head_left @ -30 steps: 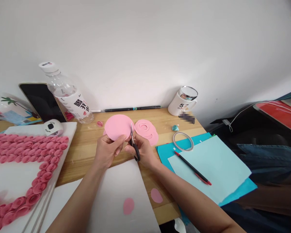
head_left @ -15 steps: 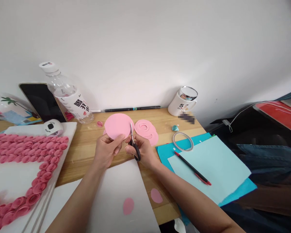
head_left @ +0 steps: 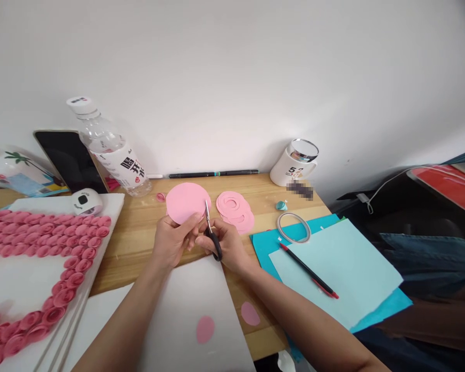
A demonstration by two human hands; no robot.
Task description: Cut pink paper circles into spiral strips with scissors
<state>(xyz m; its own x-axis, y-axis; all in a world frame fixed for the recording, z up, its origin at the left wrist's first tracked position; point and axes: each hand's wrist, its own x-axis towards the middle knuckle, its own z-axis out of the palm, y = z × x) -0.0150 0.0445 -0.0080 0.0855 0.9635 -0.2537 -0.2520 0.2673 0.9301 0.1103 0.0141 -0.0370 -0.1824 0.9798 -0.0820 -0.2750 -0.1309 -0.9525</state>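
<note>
A round piece of pink paper [head_left: 186, 201] is pinched between the thumb and fingers of my left hand [head_left: 175, 238]. My right hand [head_left: 228, 243] is closed round the black handles of a pair of scissors [head_left: 214, 242]. The blades point away from me and lie at the right part of the pink circle; whether they are cutting into it I cannot tell. Just right of the circle, several cut pink paper pieces [head_left: 242, 219] with spiral or ring lines lie stacked on the wooden table [head_left: 139, 248].
Rolled pink paper flowers [head_left: 77, 279] cover a white board at left. A bottle [head_left: 120, 155], phone [head_left: 62, 160] and white mug [head_left: 292, 165] stand by the wall. Tape [head_left: 294, 227] and a pen [head_left: 308, 268] rest on blue paper [head_left: 341, 274]. Small pink ovals [head_left: 205, 329] lie near me.
The scissors and my right hand have shifted slightly left along the pink circle. The circle's right edge sits a little further left.
</note>
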